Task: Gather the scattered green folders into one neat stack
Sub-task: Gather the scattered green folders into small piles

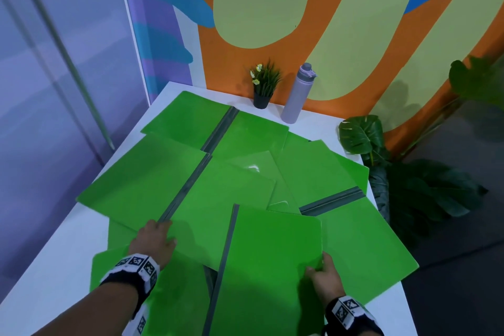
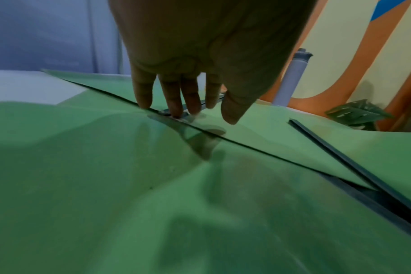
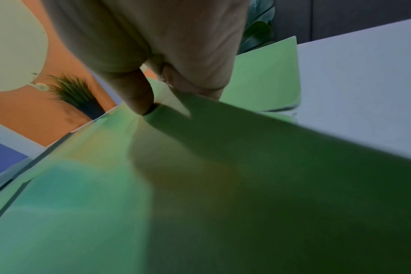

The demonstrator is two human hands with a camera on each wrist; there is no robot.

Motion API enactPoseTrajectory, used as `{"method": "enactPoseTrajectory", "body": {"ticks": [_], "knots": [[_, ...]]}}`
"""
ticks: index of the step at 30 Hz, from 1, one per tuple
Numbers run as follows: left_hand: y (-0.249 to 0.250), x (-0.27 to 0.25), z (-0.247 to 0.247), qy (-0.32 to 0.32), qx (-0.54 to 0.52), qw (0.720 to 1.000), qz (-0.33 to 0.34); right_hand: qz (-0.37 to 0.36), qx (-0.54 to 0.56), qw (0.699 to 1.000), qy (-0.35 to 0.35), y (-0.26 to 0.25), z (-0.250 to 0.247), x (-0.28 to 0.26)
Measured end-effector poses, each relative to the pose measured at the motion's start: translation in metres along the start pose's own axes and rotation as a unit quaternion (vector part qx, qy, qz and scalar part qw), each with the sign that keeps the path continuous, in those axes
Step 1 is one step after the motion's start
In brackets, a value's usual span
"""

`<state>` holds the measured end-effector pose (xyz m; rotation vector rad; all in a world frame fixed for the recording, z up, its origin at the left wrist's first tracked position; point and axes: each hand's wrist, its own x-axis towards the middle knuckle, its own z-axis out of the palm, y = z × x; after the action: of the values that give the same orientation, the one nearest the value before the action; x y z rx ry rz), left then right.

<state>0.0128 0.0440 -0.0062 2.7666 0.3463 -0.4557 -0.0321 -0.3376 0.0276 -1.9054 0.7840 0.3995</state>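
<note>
On a white worktop [image 1: 62, 267], green folders [image 1: 152, 180] lie fanned and overlapping, none yet squared into a stack. At left, the left hand [image 1: 152, 240] rests on the near end of an open folder's dark spine [image 1: 188, 188], its fingers [image 2: 176, 96] straight and slightly spread, tips pressing the spine end where it meets the folder below. That spine runs away from the hand, up and to the right. At centre, the nearest folder [image 1: 270, 267] lies on top, its long axis pointing away from the person and its own spine along its left edge. At right, the right hand [image 1: 324, 273] pinches this folder's right edge near the far corner, thumb [image 3: 139, 96] on top, the other fingers curled beneath. The right hand looks better placed to draw this folder in. A small potted plant [image 1: 263, 86] and a lilac bottle [image 1: 297, 94] stand at the far edge.
</note>
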Motion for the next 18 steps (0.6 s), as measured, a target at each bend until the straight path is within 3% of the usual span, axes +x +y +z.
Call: {"method": "enactPoseTrajectory", "body": {"ticks": [3,7,18], "knots": [[-0.004,0.012,-0.013,0.035,0.009,0.997,-0.074,0.000,0.007,1.000,0.005,-0.001,0.002,0.000],[-0.005,0.037,-0.022,-0.011,0.010,0.992,-0.129,-0.009,0.003,1.000,-0.005,-0.006,0.011,-0.002],[-0.013,0.057,-0.022,-0.019,0.048,0.997,-0.051,-0.029,-0.074,0.994,-0.079,-0.005,0.055,-0.015]]}}
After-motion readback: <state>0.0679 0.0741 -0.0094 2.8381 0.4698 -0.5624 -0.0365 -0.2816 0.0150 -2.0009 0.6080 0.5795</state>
